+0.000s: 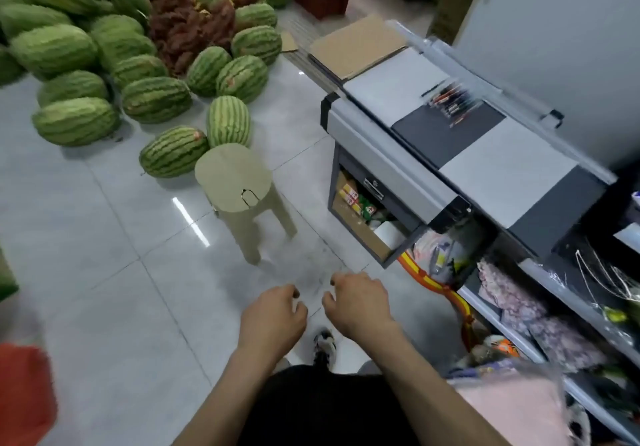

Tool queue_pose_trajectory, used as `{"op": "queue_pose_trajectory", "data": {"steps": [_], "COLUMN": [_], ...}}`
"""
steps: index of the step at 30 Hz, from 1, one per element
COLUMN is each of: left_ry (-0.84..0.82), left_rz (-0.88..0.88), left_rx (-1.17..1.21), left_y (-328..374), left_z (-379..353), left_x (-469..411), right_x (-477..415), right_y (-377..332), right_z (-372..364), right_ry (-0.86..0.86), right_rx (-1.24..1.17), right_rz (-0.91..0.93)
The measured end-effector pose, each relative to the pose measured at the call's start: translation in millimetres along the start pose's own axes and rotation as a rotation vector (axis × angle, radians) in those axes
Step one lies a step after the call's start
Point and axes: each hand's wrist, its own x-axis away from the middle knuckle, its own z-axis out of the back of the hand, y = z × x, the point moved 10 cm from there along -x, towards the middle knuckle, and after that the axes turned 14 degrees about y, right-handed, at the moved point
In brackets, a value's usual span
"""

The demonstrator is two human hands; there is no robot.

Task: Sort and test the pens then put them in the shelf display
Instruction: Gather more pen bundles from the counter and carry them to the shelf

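Pens lie in a loose, blurred heap on the dark panel of the checkout counter, well apart from my hands, so I judge sorting, testing and shelving are all yet to do. My left hand and right hand hang over the floor tiles, fingers loosely curled, holding and touching nothing.

- My left grip and right grip hang over bare floor, with open room ahead and to my left.
- The stool stands just ahead, with the watermelons heaped behind it.
- The table rises on my right; its top lies free around the pens.
- Crowded shelves close in low on my right.
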Motion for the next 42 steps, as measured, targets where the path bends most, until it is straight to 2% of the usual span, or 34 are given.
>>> {"op": "queue_pose_trajectory", "data": {"steps": [11, 14, 20, 29, 34, 42], "left_ry": [-0.104, -0.123, -0.124, -0.263, -0.271, -0.237], "left_rz": [-0.149, -0.227, -0.434, -0.622, -0.642, -0.641], "left_rx": [-0.009, -0.027, -0.038, -0.115, -0.095, -0.169], "left_y": [72.2, 98.4, 160.6, 230.3, 280.4, 364.9], "left_z": [11.7, 28.5, 54.9, 24.1, 7.2, -9.4], "left_x": [-183.9, -243.7, -338.7, -393.5, -410.7, -444.6], "right_x": [-153.2, -200.5, -272.2, -305.2, -318.3, -351.1], "right_y": [41.0, 40.1, 54.5, 120.9, 177.9, 264.8], "right_z": [43.4, 63.9, 112.8, 133.9, 141.2, 173.8], "right_ry": [0.023, 0.06, 0.191, 0.203, 0.231, 0.316], "right_rx": [-0.054, -0.063, -0.065, -0.134, -0.179, -0.226], "right_rz": [-0.163, -0.198, -0.396, -0.687, -0.772, -0.808]}}
